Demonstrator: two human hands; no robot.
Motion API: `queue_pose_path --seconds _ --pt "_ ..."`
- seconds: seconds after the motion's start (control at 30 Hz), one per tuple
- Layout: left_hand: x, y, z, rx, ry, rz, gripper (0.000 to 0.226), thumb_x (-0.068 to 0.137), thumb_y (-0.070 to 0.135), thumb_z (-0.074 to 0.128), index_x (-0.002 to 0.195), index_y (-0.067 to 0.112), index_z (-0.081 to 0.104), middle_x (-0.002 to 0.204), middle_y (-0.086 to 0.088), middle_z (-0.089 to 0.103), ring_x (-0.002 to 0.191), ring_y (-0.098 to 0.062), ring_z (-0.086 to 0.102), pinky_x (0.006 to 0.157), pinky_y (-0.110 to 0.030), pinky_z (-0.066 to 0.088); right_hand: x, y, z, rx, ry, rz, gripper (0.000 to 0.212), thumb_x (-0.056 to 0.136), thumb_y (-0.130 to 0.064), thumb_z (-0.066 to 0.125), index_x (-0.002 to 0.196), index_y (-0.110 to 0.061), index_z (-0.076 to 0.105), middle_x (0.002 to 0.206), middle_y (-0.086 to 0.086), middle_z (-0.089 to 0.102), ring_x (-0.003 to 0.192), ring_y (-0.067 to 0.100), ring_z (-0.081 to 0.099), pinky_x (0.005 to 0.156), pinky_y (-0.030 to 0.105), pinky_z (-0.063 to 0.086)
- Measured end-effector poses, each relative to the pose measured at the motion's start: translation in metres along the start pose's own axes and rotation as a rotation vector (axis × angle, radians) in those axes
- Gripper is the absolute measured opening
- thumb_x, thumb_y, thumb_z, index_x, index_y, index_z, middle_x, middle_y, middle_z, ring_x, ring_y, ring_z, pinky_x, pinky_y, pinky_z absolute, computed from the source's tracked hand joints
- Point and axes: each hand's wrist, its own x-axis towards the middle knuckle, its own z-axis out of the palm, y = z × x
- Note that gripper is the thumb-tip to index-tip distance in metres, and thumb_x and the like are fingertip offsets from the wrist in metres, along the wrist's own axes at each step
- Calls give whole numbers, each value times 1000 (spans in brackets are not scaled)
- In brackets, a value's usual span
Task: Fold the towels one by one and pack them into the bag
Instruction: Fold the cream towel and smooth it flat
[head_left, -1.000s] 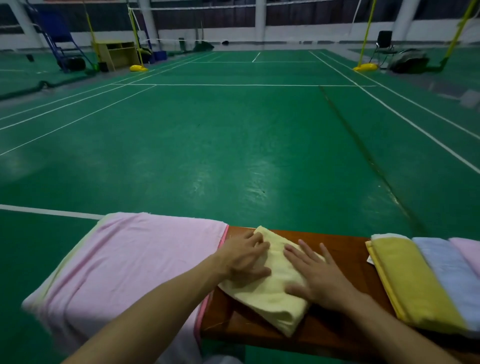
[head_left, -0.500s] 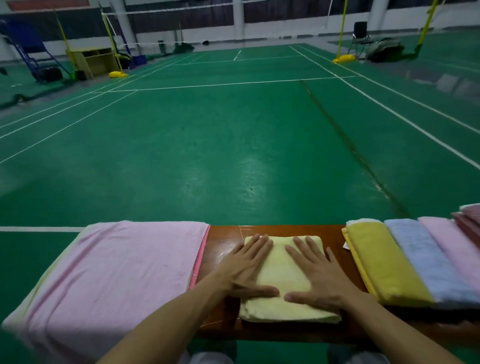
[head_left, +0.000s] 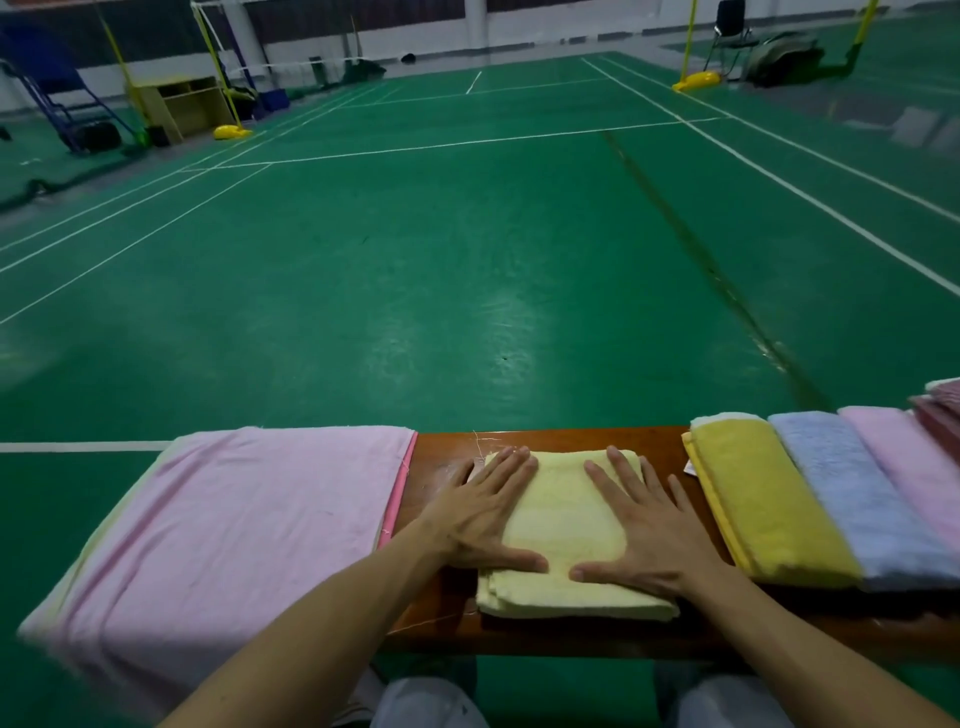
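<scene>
Pink towel (head_left: 234, 519) draped over worktop (head_left: 447, 452) at left. Left hand (head_left: 483, 514) flat, fingers straight, on folded pale-yellow towel (head_left: 563, 525); right hand (head_left: 644, 530) likewise, gripping nothing. Towel skewed second ago, now squared: fold looks finished, packing next. Bag unseen.

Left hand (head_left: 480, 512) and right hand (head_left: 647, 525) flat on folded pale-yellow towel (head_left: 566, 525), wooden bench (head_left: 561, 441), possibly pink cloth (head_left: 234, 519) alongside

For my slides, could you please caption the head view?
Left hand and right hand pressing a folded towel on bench.
</scene>
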Motion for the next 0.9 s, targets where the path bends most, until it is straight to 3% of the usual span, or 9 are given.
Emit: queue_pose_path --seconds 0.43,0.53,0.57,0.63,0.7,0.73,0.8,0.83,0.9 --pt "3 5 -7 58 -49 -31 117 74 88 35 149 20 -24 156 1 -30 140 -11 -27 118 -50 -10 1 -1 -4 0 -63 33 132 34 -108 13 136 -43 -39 146 -10 -44 146 28 -27 118 57 -11" --pt "3 8 -19 -11 -65 -58 113 76 84 40 152 22 -15 159 3 -21 146 -12 -15 119 -53 -5 4 -3 -14 39 -100 48 138 38 -106 29 148 -42 -25 150 -11 -39 147 27 -26 114 64 -10" --pt "4 10 -27 -72 -27 -73 107 79 79 44 154 22 -6 161 3 -12 148 -14 -3 119 -53 2 4 -3 -20 98 -43 65 133 48 -100 42 153 -39 -13 156 -11 -30 149 24 -19 115 63 -5" --pt "7 13 -45 -258 175 -138 82 87 60 55 151 19 24 160 0 15 142 -20 28 117 -47 25 7 -2 -36 303 237 103 103 74 -72 63 155 -27 19 164 -1 7 150 21 13 118 51 17" --pt "12 15 -61 -548 399 -298 57 91 42 60 139 14 44 148 -5 39 116 -24 56 100 -40 47 12 -3 -56 577 469 211 68 88 -45 67 144 -17 41 150 8 38 130 24 46 106 40 40" --pt "16 14 -65 -767 451 -399 51 94 36 58 136 12 46 143 -6 44 99 -25 64 84 -35 54 14 -4 -65 761 484 272 58 91 -37 66 141 -15 45 145 9 43 114 26 58 93 38 49" --pt "22 16 -69 -1269 378 -591 46 97 34 53 135 10 43 137 -7 44 76 -23 66 56 -25 53 19 -8 -74 1158 346 380 53 95 -30 63 142 -17 41 144 12 42 78 27 67 64 34 57" --pt "23 19 -69 -1430 295 -667 45 98 36 51 134 11 41 134 -7 42 73 -22 65 52 -23 51 20 -11 -75 1294 252 427 54 95 -30 62 143 -19 38 144 15 40 70 27 66 57 32 57" --pt "25 23 -61 -1492 183 -736 44 97 40 51 130 13 41 126 -8 41 72 -20 63 57 -24 53 22 -16 -70 1397 119 478 59 95 -32 64 144 -22 32 147 18 36 68 29 67 57 32 59"
